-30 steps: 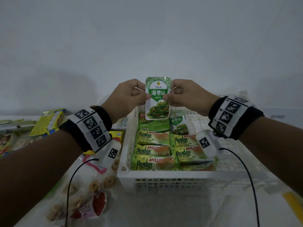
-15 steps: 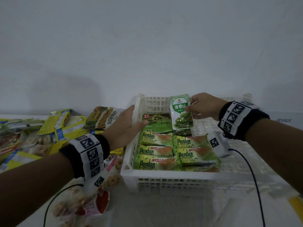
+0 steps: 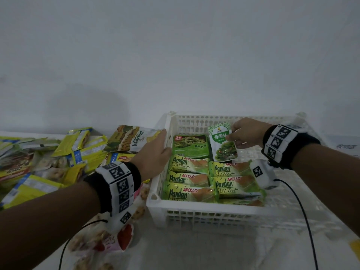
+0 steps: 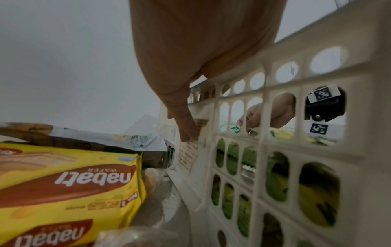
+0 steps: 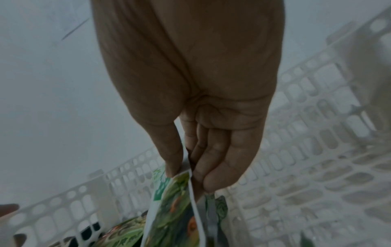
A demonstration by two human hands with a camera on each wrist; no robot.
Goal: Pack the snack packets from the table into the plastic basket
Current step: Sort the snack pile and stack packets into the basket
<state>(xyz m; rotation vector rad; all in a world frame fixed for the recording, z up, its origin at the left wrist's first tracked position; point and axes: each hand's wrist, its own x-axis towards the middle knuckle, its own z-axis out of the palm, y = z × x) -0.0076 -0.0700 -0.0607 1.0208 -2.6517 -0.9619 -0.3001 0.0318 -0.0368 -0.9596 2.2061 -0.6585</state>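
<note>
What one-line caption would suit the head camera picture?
Right hand lowers a green seaweed packet into the white basket while the left hand rests on its side.

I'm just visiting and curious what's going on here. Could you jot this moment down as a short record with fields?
Activity: packing snacks into a white basket
Right hand: pinches a green pouch by its edge, over the basket's far side
Left hand: rests on the basket's left wall, fingers straight, holds nothing
In basket: Pandan cakes in rows, dark green packet behind them
On table: jackfruit bag, yellow wafer packs, left of the basket
</note>
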